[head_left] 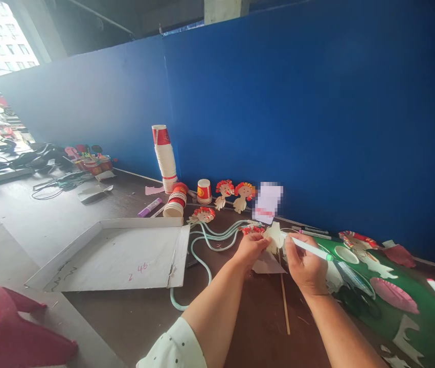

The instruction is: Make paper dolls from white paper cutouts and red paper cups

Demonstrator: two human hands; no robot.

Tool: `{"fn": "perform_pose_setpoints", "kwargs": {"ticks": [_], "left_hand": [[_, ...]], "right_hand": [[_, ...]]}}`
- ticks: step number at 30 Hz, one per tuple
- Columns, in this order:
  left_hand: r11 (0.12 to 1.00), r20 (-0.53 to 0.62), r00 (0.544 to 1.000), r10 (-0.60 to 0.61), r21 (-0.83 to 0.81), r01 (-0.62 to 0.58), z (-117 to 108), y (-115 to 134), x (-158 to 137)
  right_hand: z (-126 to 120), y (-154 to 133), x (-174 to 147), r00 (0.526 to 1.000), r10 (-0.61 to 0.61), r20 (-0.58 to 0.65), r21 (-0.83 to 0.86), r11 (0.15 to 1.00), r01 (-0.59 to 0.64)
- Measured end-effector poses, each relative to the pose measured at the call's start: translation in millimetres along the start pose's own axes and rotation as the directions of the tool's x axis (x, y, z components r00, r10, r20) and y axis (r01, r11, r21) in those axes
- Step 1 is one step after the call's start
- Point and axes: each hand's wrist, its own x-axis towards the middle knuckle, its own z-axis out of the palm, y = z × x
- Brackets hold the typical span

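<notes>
Dark brown tabletop [257, 327] is crossed by both forearms, extended forward and angled toward each other. Between them, a thin wooden stick [285, 309] is seen below the hands. By the left hand [251, 250], a pale paper cutout [274, 236] is held in front of the body, its left side pinched between thumb and fingers. By the right hand [309, 268], fingers clamped around its barrel, a white marker [307, 246] is held aslant, its tip directed at the cutout's right edge; whether they touch cannot be told. Farther off, two red-fringed figures [243, 197] are propped near a blue partition [297, 112].
</notes>
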Motion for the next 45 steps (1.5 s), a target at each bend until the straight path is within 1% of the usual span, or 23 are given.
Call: {"fn": "perform_pose_setpoints", "kwargs": {"ticks": [5,9,12,20,23,28,33,35,37,39,41,43,45], "left_hand": [[1.000,0.018,1.000,-0.014,0.003,0.014,0.9,0.4,-2.2],[1.000,0.021,1.000,0.010,0.007,-0.011,0.9,1.0,-1.7],[1.000,0.013,1.000,0.005,0.019,-0.006,1.4,3.3,-2.8],[0.999,0.021,1.000,-0.007,0.049,0.006,-0.2,-0.8,-0.8],[1.000,0.038,0.999,0.003,0.024,-0.004,-0.6,-3.0,0.9],[0.999,0.036,0.999,0.000,0.036,-0.001,-1.0,-4.0,1.7],[1.000,0.045,0.999,0.012,0.023,-0.013,-1.7,-7.0,3.3],[1.000,0.035,0.999,0.014,0.027,-0.015,-1.6,-7.8,3.8],[1.000,0.019,1.000,0.006,0.025,-0.006,-1.0,-7.8,4.1],[1.000,-0.002,1.000,0.013,0.022,-0.013,-0.3,-7.5,4.4],[1.000,-0.013,1.000,0.024,0.005,-0.024,0.4,-7.6,5.3],[0.999,-0.010,1.000,0.025,-0.022,-0.025,0.8,-8.3,6.9],[0.999,-0.006,1.000,0.018,-0.032,-0.018,1.0,-9.4,8.7]], "right_hand": [[-0.2,-1.8,-0.1,0.998,-0.049,0.037,-0.031,0.998,0.050],[-0.3,-3.8,-0.6,0.998,-0.029,0.056,-0.060,0.998,0.033],[-0.6,-5.2,-1.0,0.997,-0.017,0.070,-0.058,0.998,0.021],[-0.2,-5.4,-0.7,0.996,-0.058,0.062,-0.065,0.996,0.062],[0.5,-4.2,-0.6,0.996,-0.061,0.067,-0.063,0.996,0.066],[1.3,-2.5,-0.8,0.997,-0.043,0.071,-0.066,0.997,0.047],[1.0,-2.2,-1.5,0.996,0.000,0.087,-0.060,0.998,0.005],[1.2,-2.5,-1.9,0.995,0.027,0.098,-0.028,0.999,-0.024],[2.1,-2.3,-2.2,0.994,0.068,0.081,0.035,0.997,-0.071],[3.4,-1.3,-2.4,0.990,0.136,0.046,0.119,0.983,-0.140],[4.3,0.4,-2.1,0.973,0.228,0.019,0.171,0.959,-0.228],[4.6,2.4,-1.5,0.950,0.313,0.013,0.180,0.933,-0.310],[4.5,4.6,-1.0,0.928,0.372,0.021,0.170,0.914,-0.369]]}}
